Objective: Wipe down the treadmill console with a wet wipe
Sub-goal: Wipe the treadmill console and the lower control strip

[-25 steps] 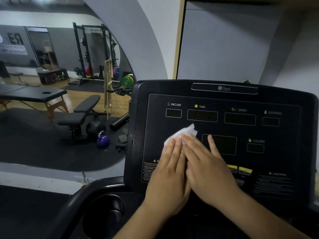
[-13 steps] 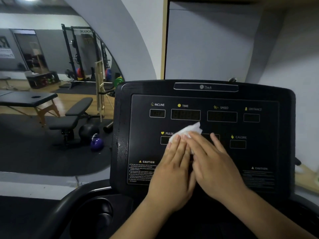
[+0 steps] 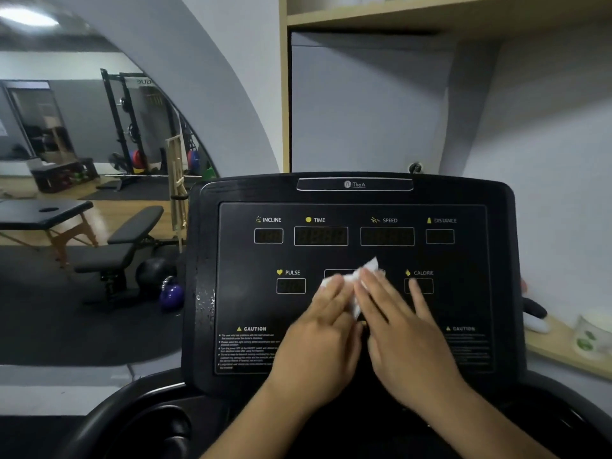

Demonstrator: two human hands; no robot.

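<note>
The black treadmill console (image 3: 245, 260) fills the middle of the head view, its dark display windows labelled incline, time, speed, distance, pulse and calorie. A white wet wipe (image 3: 366, 271) lies flat on the panel's centre, mostly covered by my hands. My left hand (image 3: 323, 339) and my right hand (image 3: 402, 329) lie side by side with straight fingers pressing the wipe against the panel. Only the wipe's upper corner and a strip between the hands show. Droplets glisten on the console's left bezel (image 3: 203, 293).
A cup holder (image 3: 159, 429) sits in the console base at lower left. To the left, the gym floor holds a weight bench (image 3: 129, 240), a purple kettlebell (image 3: 172, 294) and a massage table (image 3: 43, 212). A wooden ledge (image 3: 559, 349) with a white tub (image 3: 594, 332) is on the right.
Both hands have slid the wipe rightward across the panel, from near the pulse window to the centre. The pulse window and left caution text now show.
</note>
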